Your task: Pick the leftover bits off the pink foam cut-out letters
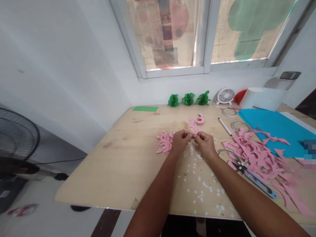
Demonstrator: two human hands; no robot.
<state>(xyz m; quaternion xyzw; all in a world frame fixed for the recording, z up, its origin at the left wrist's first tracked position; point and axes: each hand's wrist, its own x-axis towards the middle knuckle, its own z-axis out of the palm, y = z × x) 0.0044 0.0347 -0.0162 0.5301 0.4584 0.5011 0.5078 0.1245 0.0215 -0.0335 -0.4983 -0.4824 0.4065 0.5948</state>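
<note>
My left hand [180, 141] and my right hand [206, 144] meet over the middle of the wooden table [118, 164], fingers pinched together on a curved pink paper piece [194, 127] that sticks up between them. A small pile of similar pink cut pieces [164, 142] lies just left of my left hand. Another folded pink piece [200, 119] lies a little farther back. White paper bits [201, 184] are scattered on the table below my hands.
Pink paper scraps [256, 158] and blue-handled scissors [256, 182] lie at the right, on and beside blue sheets [274, 126]. Three green paper trees [188, 99], a small white fan [225, 95], a pen [224, 126], a green sheet [145, 109] and tape rings stand farther back. A floor fan [14, 144] is at left.
</note>
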